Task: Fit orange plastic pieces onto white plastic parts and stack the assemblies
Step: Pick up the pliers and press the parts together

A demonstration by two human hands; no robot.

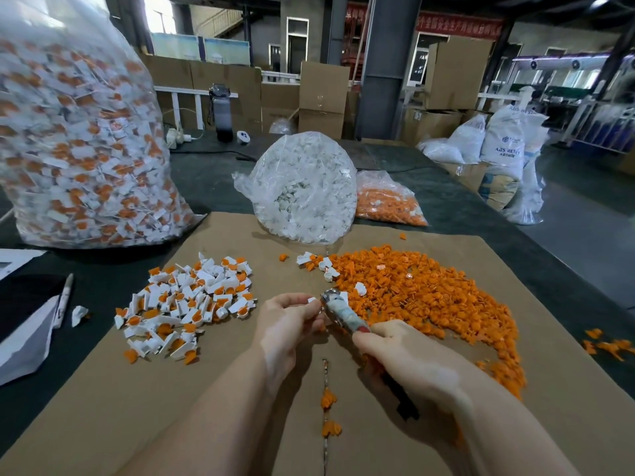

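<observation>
My left hand (287,319) pinches a small white plastic part (312,299) at its fingertips, above the cardboard sheet (240,389). My right hand (403,355) grips a tape-wrapped tool (343,312) whose metal tip touches that white part. A big heap of loose orange pieces (429,290) spreads to the right of my hands. A pile of fitted white-and-orange assemblies (185,304) lies to the left. A few white parts (319,264) sit at the heap's far left edge.
A clear bag of white parts (304,187) stands behind the cardboard, a bag of orange pieces (388,201) beside it. A large bag of finished assemblies (75,132) fills the left. A pen (65,298) lies at the left, stray orange pieces (608,345) at the right.
</observation>
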